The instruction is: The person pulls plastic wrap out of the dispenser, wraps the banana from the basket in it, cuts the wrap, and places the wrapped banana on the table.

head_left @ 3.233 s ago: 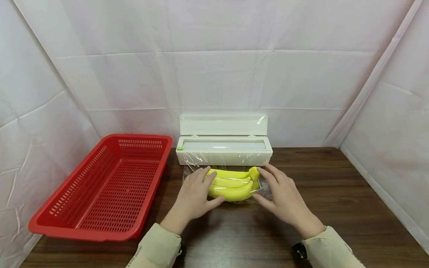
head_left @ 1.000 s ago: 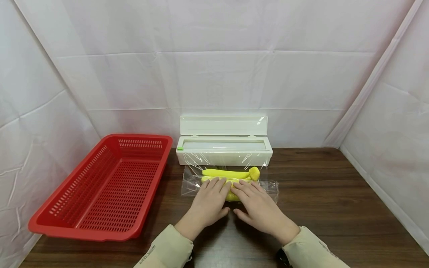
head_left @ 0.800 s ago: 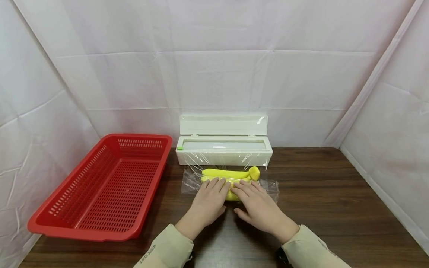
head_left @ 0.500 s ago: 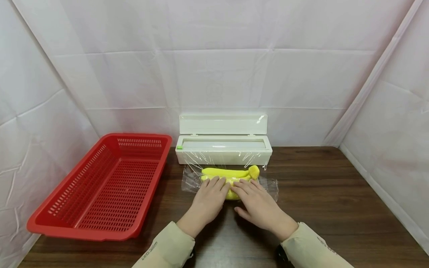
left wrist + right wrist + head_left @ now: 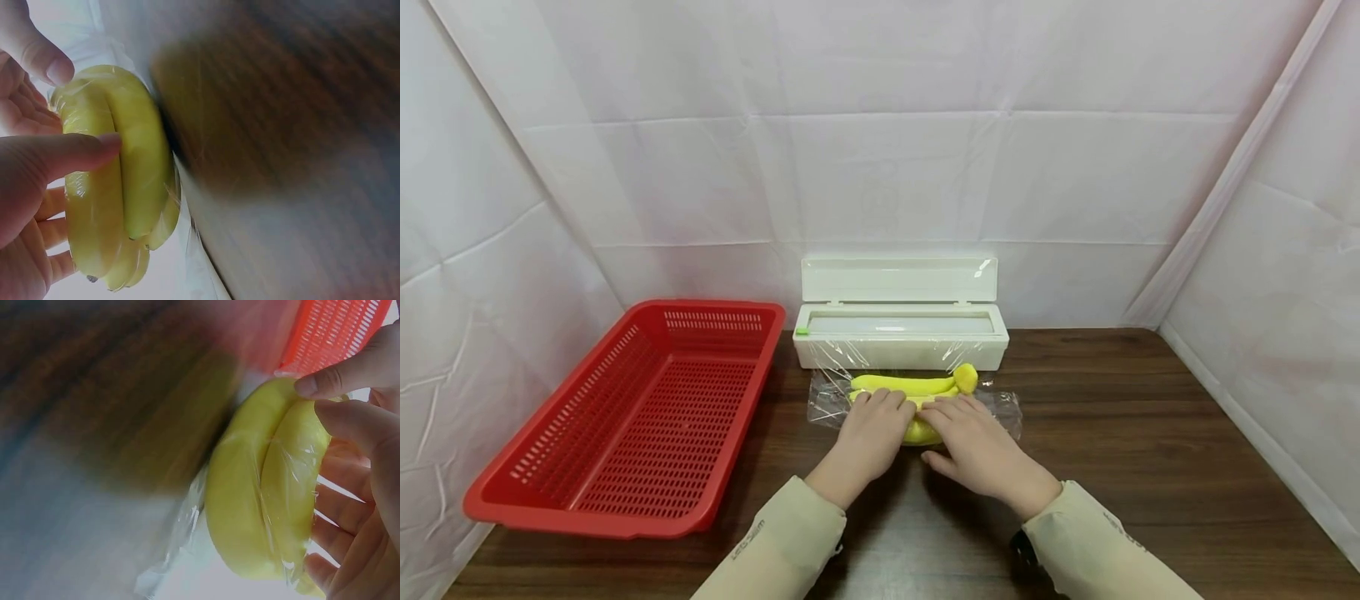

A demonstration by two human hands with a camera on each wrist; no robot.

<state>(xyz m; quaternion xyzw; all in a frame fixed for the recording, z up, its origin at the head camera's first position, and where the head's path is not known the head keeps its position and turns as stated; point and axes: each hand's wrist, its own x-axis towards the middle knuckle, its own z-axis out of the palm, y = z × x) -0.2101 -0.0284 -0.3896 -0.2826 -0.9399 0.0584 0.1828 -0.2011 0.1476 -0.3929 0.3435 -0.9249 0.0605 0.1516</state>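
Note:
A bunch of yellow bananas (image 5: 902, 385) lies at the table's middle, partly covered by clear cling film (image 5: 829, 406). My left hand (image 5: 874, 435) holds the bunch's left half, fingers over the top; in the left wrist view its thumb (image 5: 94, 154) presses the near banana. On the right half, my right hand (image 5: 976, 450) grips likewise, its thumb (image 5: 347, 419) against the film-covered side in the right wrist view. Both hands hide the bunch's middle. The film runs back to a white dispenser box (image 5: 901, 355) whose lid (image 5: 899, 280) stands up.
To the left stands a red perforated basket (image 5: 617, 523), with nothing seen inside. A small green piece (image 5: 802, 332) sits on the dispenser's left end. White cloth (image 5: 880, 167) walls the back and sides of the brown wooden table (image 5: 1135, 433).
Over three seconds both hands came in from the bunch's ends to its middle. In the last half second the fingers curled more, and the stem end shifted slightly up and back.

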